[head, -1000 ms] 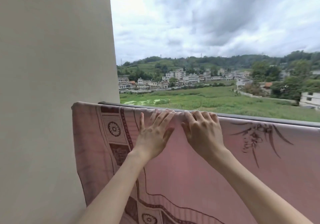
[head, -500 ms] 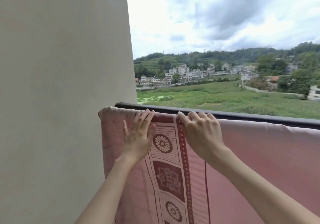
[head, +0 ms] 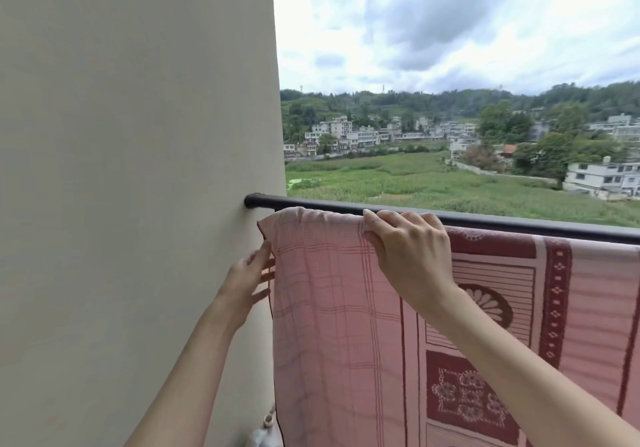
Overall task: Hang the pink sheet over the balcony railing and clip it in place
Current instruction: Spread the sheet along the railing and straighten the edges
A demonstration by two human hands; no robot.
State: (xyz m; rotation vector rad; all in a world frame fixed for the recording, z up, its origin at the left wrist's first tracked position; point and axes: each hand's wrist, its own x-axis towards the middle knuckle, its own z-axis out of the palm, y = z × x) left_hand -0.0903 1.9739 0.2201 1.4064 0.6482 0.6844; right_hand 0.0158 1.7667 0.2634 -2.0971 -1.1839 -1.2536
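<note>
The pink sheet [head: 332, 325], patterned with dark red borders and flower panels, hangs over the dark balcony railing [head: 519, 225]. Its left end stops a little short of the wall. My right hand [head: 408, 256] lies on top of the sheet at the rail, fingers curled over the fold. My left hand [head: 249, 282] is lower, at the sheet's left edge, with straight fingers touching the hem beside the wall. No clip is visible.
A beige wall [head: 138, 204] fills the left side, and the railing ends in it. A small bottle-like object [head: 265, 431] sits low by the wall. Beyond the rail lie green fields, houses and hills.
The view has swung to the right end of the wall. My left hand dropped from the rail top to the sheet's left edge. My right hand stays on the rail.
</note>
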